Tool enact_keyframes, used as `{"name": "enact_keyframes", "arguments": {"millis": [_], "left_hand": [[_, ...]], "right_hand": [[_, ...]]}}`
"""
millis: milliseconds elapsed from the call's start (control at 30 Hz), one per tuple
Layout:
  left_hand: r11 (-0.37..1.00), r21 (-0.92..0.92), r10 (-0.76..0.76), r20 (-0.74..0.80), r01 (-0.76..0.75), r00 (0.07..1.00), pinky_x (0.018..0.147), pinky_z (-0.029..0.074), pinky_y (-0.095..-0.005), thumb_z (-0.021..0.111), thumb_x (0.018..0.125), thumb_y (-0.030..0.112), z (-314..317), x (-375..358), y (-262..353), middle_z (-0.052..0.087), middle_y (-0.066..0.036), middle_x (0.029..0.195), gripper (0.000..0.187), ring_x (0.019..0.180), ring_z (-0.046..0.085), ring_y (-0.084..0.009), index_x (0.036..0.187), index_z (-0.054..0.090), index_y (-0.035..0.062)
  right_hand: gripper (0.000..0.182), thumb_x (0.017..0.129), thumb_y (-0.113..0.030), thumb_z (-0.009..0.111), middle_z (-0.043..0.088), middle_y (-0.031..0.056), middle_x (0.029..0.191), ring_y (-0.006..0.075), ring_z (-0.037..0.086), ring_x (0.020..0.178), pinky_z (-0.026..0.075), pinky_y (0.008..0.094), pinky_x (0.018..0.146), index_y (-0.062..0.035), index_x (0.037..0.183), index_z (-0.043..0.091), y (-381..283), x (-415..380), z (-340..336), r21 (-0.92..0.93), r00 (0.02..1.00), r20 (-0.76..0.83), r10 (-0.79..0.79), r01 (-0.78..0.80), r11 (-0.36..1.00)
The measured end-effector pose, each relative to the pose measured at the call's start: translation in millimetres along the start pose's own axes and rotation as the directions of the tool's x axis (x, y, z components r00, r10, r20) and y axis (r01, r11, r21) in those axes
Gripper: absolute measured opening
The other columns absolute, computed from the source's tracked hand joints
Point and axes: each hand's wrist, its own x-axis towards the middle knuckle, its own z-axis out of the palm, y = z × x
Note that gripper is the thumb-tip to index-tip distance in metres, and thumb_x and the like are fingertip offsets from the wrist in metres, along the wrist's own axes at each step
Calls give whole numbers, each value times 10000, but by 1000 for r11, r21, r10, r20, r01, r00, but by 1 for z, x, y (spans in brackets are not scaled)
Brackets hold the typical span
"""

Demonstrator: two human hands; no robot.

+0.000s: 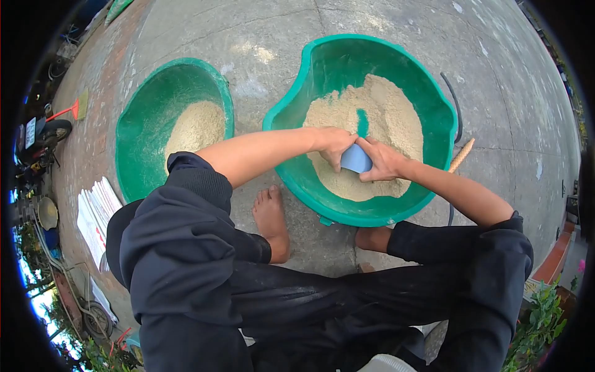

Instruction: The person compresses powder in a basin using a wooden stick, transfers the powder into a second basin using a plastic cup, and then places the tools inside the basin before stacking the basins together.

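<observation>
Left hand (335,146) and right hand (383,160) both grasp a small blue plastic cup (356,159) over pale sandy grain (378,118) inside the large green plastic basin (434,93).

Grey concrete ground (384,18), mottled with pale patches. Directly on it: two green basins, the larger one (434,93) right of centre holding tan grain, the smaller one (133,130) to its left holding less. Bare feet (273,220) planted near the larger basin's rim. Wooden stick (462,155) and dark hose (455,99) at that basin's right side. Stack of white sheets (93,217) at left.
</observation>
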Motion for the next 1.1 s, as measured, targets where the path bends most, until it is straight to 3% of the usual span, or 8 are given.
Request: {"name": "enact_keyframes", "arguments": {"millis": [133, 200, 300, 400, 567, 867, 967, 1100], "left_hand": [[986, -148, -41, 232, 77, 972, 912, 495, -418, 849, 596, 335, 1, -13, 8, 631, -250, 1126, 856, 1090, 610, -359, 1254, 470, -60], [893, -417, -9, 364, 171, 932, 932, 482, -384, 809, 646, 330, 1, -15, 3, 641, -207, 1141, 786, 1089, 611, -311, 1264, 504, -47], [777, -529, -62, 472, 340, 879, 1007, 443, -397, 748, 694, 383, -3, -20, -6, 600, -172, 1262, 736, 1166, 580, -293, 1304, 539, 29], [436, -769, -48, 499, 468, 865, 1045, 423, -421, 663, 777, 407, -9, -28, -17, 600, -122, 1271, 616, 1185, 569, -282, 1285, 570, 72], [107, -953, -44, 279, 282, 959, 1059, 415, -439, 559, 888, 515, -32, -29, -25, 598, -83, 1308, 612, 1211, 562, -227, 1344, 524, 107], [109, -984, -189, 120, 143, 975, 882, 567, -384, 591, 876, 628, -102, -63, -20, 673, -122, 1133, 702, 995, 684, -211, 1241, 566, 29], [167, -971, -257, 127, 174, 958, 834, 578, -349, 636, 861, 590, -139, -110, -25, 685, -116, 1113, 671, 947, 695, -190, 1239, 575, 39], [257, -934, -405, 130, 249, 905, 986, 479, -379, 692, 836, 397, -183, -201, -17, 657, -94, 1190, 547, 1057, 635, -179, 1231, 574, 37]], "right_hand": [[778, 687, -368, 702, 573, 284, 1097, 456, 598, 950, 480, 490, 844, -33, 1331, 421, -8, -4, -3, 180, 994, 96, -55, 37, 983], [699, 717, -373, 686, 583, 241, 1143, 396, 598, 1006, 469, 453, 869, -46, 1295, 466, -7, -3, -6, 242, 984, 179, 15, -59, 969], [601, 790, -341, 647, 573, 131, 1161, 235, 528, 1094, 425, 373, 930, -66, 1302, 490, 6, 6, -5, 444, 965, 262, 27, -146, 884], [611, 827, -415, 587, 566, 87, 1286, 192, 541, 1143, 425, 375, 994, -107, 1347, 497, 18, 16, -3, 853, 910, 414, 5, -390, 346], [658, 868, -446, 515, 554, 118, 1358, 236, 552, 1203, 417, 425, 1042, -52, 1390, 451, 23, 24, -44, 924, 924, 379, -56, -375, 75], [623, 858, -421, 544, 599, 172, 1273, 275, 611, 1113, 456, 430, 1001, -11, 1325, 501, -1, 52, -91, 986, 990, 132, 49, -136, 93], [641, 873, -438, 523, 581, 179, 1296, 278, 605, 1126, 453, 452, 1005, 7, 1333, 481, -53, 68, -115, 988, 988, 126, -93, -117, 98], [649, 881, -474, 542, 574, 149, 1304, 258, 578, 1168, 425, 432, 1031, -13, 1334, 486, -139, 105, -124, 985, 994, 28, -107, -9, 173]]}}
